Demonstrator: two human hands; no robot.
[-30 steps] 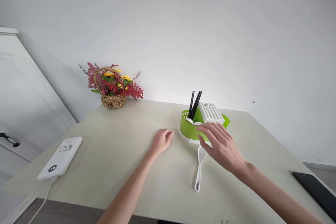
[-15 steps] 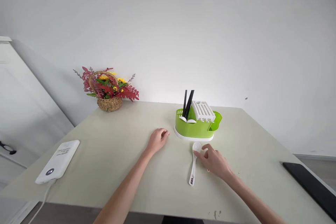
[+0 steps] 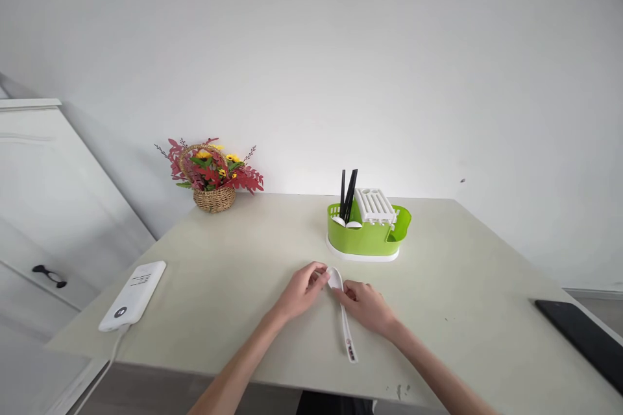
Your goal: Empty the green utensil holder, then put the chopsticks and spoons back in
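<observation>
Both hands now pinch the white spoon (image 3: pixel 341 301) | left hand (image 3: pixel 302 288) joined your right hand (image 3: pixel 367 305) at bowl | spoon shifted left on desk (image 3: pixel 243 259)

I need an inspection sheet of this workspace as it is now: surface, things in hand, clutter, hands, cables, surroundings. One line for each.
Surface: pale beige table, a few small dark marks near the front edge.
Things in hand: white plastic spoon lying flat, bowl end between both hands.
Clutter: green plastic cutlery holder with black chopsticks and white slotted lid; woven flower basket; white power bank; black flat device at the right edge.
Hands: left hand and right hand, fingers touching the spoon's bowl end; a closed grasp cannot be told.
Cables: white cable hanging from the power bank.
Surroundings: plain white wall; white cabinet at left.
</observation>
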